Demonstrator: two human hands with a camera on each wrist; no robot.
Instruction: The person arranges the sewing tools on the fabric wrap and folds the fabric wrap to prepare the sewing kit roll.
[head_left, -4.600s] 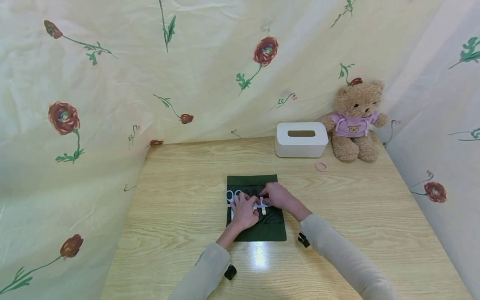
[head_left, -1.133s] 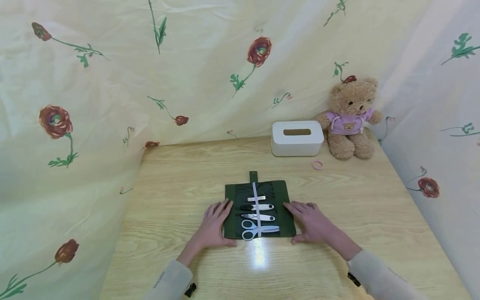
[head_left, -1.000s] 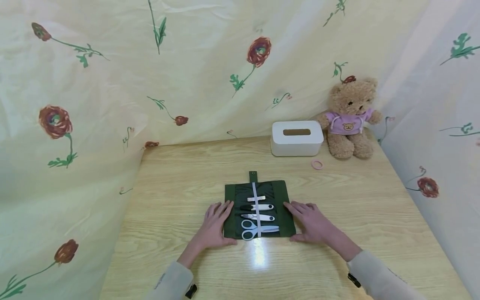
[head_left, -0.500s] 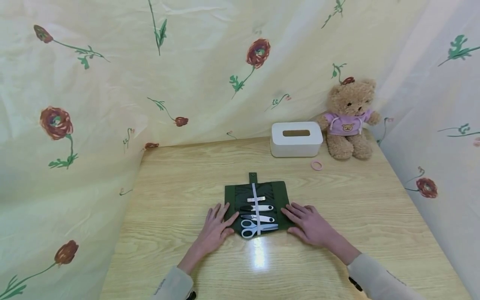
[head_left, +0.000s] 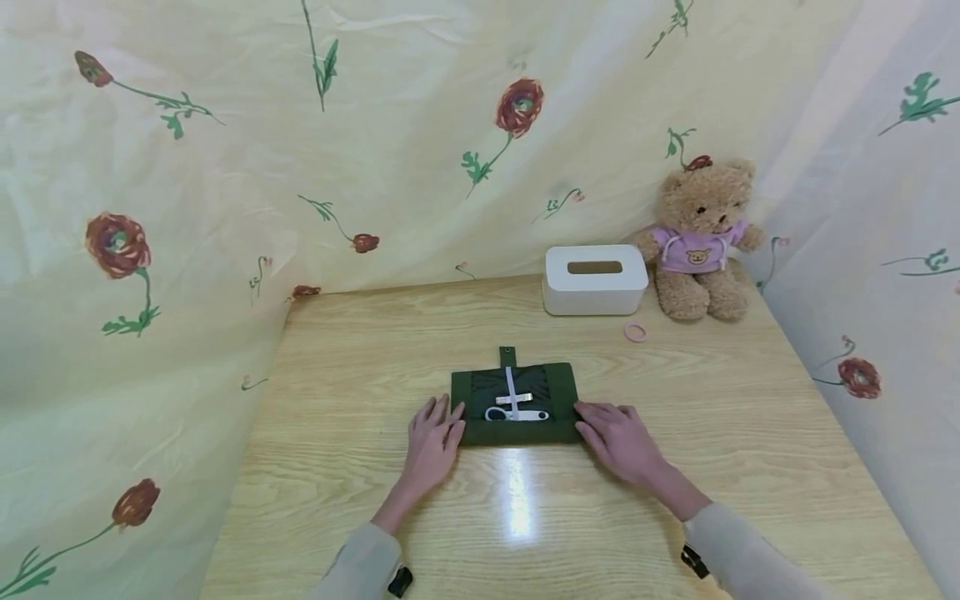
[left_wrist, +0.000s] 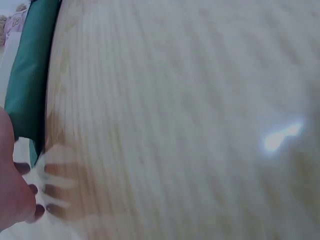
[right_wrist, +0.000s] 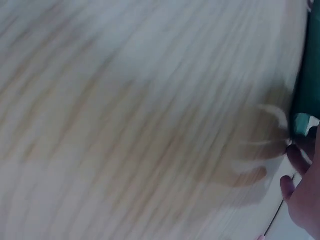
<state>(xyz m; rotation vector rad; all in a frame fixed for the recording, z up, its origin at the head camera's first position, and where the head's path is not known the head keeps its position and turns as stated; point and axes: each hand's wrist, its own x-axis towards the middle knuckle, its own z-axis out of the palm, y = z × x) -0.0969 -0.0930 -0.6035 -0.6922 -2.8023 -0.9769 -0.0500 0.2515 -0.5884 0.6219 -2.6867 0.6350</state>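
Note:
A dark green roll-up tool pouch (head_left: 562, 387) lies on the table with its near edge folded over toward its middle. The fold covers the scissors. Still showing under the white elastic strap are a small nail clipper (head_left: 514, 399) and a white-handled tool (head_left: 534, 415). My left hand (head_left: 431, 442) pinches the left end of the fold, and my right hand (head_left: 622, 442) pinches its right end. In the left wrist view the green fold (left_wrist: 30, 75) runs up beside my hand. The right wrist view shows only part of the green fold (right_wrist: 307, 85) by my fingers.
At the back stands a white tissue box (head_left: 596, 300), with a teddy bear (head_left: 701, 250) in a purple top beside it. A pink ring (head_left: 635, 332) lies in front of them. Floral cloth (head_left: 412, 150) hangs behind the wooden table (head_left: 360, 350).
The pouch was turned sideways, its snap tab now pointing away. Since half a second ago, both hands have folded its near edge up and away, covering the scissors.

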